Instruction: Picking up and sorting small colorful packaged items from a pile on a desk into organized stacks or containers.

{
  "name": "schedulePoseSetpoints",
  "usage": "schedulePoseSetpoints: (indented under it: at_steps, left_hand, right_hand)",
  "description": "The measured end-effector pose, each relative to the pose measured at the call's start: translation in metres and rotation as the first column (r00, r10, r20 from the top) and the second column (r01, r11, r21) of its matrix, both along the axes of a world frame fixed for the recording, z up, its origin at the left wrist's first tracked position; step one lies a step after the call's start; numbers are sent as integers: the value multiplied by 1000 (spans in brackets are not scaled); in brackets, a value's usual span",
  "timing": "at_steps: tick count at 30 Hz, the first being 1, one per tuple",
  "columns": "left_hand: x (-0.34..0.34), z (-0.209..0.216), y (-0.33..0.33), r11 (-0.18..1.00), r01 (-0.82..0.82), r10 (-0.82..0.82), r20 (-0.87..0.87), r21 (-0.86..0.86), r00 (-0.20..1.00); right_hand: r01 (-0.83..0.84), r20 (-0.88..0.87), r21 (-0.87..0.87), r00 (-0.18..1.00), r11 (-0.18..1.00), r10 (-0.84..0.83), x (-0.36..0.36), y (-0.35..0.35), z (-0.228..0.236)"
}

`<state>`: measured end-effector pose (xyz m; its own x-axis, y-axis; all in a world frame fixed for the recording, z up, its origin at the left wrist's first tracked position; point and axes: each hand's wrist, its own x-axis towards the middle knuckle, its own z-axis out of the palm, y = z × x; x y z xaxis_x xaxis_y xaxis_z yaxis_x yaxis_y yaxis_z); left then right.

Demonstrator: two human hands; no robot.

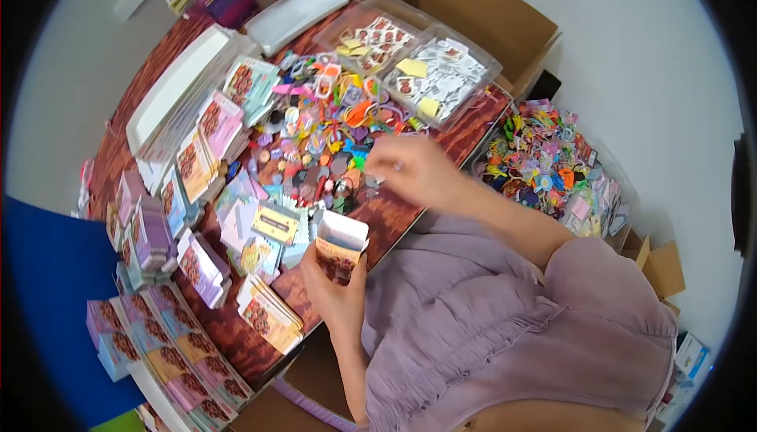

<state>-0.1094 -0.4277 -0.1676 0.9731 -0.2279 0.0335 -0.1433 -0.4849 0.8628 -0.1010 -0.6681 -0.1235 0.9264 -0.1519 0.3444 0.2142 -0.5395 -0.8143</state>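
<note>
Stacked boxes (pixel 172 357) seem done; an open carton (pixel 339 254) is grasped by the left grip (pixel 337 288); trinkets (pixel 317 139) remain; whether the right grip (pixel 418 170) is clenched cannot be told.

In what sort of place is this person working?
Most likely a small packing workspace: colourful trinkets lie heaped on a table, printed cartons are lined up in rows, and the left hand holds an open carton.

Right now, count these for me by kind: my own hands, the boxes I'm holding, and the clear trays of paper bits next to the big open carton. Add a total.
Hands: 2 (left hand, right hand)
Held small box: 1
Clear trays: 2
Total: 5
</note>
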Motion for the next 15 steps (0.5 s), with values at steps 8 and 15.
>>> schedulePoseSetpoints:
  at_steps: [8, 15]
  left_hand:
    - [4, 9, -19, 982, 182, -180, -42, 56, 983]
    - [6, 16, -24, 981, 187, -183, -74, 46, 980]
  right_hand:
    - [316, -232, -385, 876, 867, -422, 19, -145, -33]
    - [175, -288, -167, 933, 970, -217, 25, -164, -38]
